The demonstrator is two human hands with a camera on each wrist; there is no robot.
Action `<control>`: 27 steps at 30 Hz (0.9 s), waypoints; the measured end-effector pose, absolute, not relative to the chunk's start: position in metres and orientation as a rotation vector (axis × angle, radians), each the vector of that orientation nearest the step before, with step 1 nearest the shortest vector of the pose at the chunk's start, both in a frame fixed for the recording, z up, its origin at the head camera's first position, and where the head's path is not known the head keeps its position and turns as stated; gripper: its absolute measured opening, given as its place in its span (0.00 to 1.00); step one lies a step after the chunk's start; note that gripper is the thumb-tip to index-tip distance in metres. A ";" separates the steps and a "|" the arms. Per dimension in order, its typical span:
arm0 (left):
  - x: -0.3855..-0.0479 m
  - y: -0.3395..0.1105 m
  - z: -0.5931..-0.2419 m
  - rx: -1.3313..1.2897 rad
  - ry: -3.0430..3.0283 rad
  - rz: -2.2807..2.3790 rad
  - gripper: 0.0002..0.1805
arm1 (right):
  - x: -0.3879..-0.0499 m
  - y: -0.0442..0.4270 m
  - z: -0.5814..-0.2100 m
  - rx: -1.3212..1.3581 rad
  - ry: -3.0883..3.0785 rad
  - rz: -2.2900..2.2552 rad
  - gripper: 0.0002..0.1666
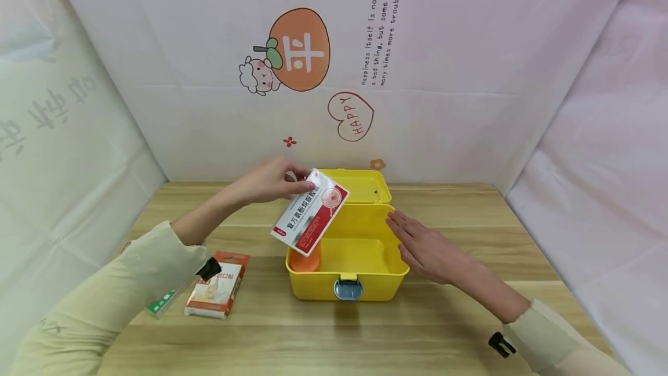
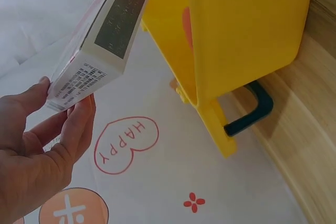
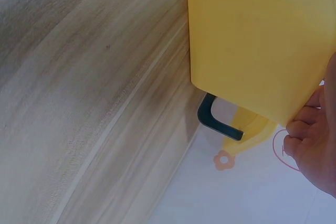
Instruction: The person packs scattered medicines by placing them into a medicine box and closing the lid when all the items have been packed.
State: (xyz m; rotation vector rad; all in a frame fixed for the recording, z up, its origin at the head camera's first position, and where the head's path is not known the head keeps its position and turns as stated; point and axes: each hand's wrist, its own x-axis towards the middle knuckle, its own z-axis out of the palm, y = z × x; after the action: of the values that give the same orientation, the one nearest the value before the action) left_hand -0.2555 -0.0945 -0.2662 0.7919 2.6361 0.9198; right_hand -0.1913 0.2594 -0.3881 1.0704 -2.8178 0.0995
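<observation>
Your left hand [image 1: 276, 181] pinches the carton [image 1: 312, 213] at one end between thumb and fingers, tilted above the left part of the open case [image 1: 316, 289]. Your right hand [image 1: 429, 251], fingers nearly straight, is at its right rim.

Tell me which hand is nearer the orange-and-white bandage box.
Left. The left hand is beyond the bandage box and to its right, pinching the white-and-red medicine box; the right hand is farther right, across the yellow case, by its right rim.
</observation>
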 end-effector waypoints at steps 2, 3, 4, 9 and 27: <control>-0.256 -0.090 -0.266 0.818 2.628 0.914 0.23 | -0.191 0.259 -0.388 1.059 -2.829 0.099 0.33; -0.256 -0.088 -0.266 0.832 2.622 0.913 0.22 | -0.191 0.259 -0.389 1.052 -2.841 0.101 0.33; -0.257 -0.085 -0.265 0.850 2.618 0.908 0.21 | -0.191 0.259 -0.389 1.044 -2.854 0.103 0.33; -0.258 -0.076 -0.264 0.923 2.584 0.912 0.18 | -0.191 0.258 -0.388 1.025 -2.892 0.105 0.33; -0.262 -0.039 -0.270 1.077 2.590 0.769 0.17 | -0.191 0.259 -0.390 0.996 -2.894 0.119 0.35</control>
State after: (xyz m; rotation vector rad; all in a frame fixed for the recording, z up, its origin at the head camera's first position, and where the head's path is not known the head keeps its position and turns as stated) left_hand -0.2622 -0.0389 -0.2699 1.0770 2.5897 0.7689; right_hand -0.1911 0.2587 -0.3899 0.9961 -2.8936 0.1188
